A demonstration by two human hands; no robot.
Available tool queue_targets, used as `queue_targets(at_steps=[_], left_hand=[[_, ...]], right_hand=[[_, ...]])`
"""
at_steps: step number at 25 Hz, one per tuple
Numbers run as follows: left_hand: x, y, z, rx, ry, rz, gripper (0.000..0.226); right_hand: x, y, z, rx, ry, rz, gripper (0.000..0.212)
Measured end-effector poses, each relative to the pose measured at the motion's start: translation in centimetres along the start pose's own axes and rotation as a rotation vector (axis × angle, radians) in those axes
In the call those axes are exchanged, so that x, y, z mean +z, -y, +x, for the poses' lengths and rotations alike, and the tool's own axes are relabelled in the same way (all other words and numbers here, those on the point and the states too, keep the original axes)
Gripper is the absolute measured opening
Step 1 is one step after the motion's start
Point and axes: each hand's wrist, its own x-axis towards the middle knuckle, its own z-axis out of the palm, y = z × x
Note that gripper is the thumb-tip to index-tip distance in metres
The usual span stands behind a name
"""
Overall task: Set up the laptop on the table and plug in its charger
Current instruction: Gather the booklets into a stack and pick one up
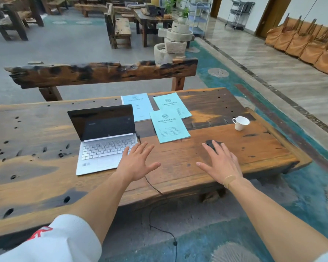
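- Both hands hover empty, fingers spread: left hand [135, 163] over the keyboard's right corner, right hand [221, 165] just over a dark computer mouse [210, 143].
- The thin black charger cable [153, 187] trails off the rough wooden table [235, 150]; a snag could jerk the plug out.
- The open silver laptop [104, 138], screen dark, carries a small, unreadable hinge logo.
- Three pale-blue booklets [169, 126]: print too small to read.

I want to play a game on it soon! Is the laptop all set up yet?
Nearly! The laptop sits open on the table, and a dark cable runs from its right side down over the table edge, so the charger looks plugged in there. Its screen is dark. Both the left hand and right hand are spread open, holding nothing. The wall end of the cable is out of sight.
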Motion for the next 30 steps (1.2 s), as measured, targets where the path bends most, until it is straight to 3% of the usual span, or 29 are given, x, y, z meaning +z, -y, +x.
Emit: queue_targets(at_steps=[13,25,30], left_hand=[[-0.4,-0.6,10.9,-0.068,-0.049,-0.027,0.081],[1.7,-8.5,26.1,-0.362,0.007,-0.093,0.078],[2.2,-9.5,28.1,-0.432,0.038,-0.093,0.077]], right_hand=[[0.6,-2.6,12.8,-0.069,-0.01,0.067,0.074],[2.7,-15.0,32.1,-0.187,0.178,0.071,0.074],[3.8,-16.4,36.9,-0.236,0.225,0.064,0.075]])
